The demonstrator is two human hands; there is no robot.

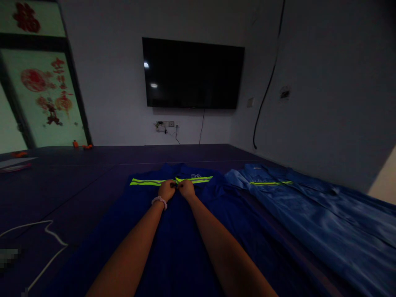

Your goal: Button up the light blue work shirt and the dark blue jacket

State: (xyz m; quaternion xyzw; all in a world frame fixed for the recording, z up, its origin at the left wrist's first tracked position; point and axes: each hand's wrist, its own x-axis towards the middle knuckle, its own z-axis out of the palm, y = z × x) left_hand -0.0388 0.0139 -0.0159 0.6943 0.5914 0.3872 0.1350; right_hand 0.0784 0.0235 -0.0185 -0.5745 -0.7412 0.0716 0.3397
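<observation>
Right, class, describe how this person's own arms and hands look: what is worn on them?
The left arm and right arm are bare, with no sleeve in view. The left hand and right hand are ungloved. A pale, pinkish, ruffled band circles the left wrist; the right wrist shows none.

- First jacket (173,239) on the surface (77,181), collar toward its far edge
- Left hand (167,190) and right hand (186,189) side by side at its upper front
- Second jacket (309,214) just right, toward the surface's right edge
- Cable (66,246) left of the first jacket
- Door (46,95) behind the far left corner
- Television (193,74) behind the far edge
</observation>
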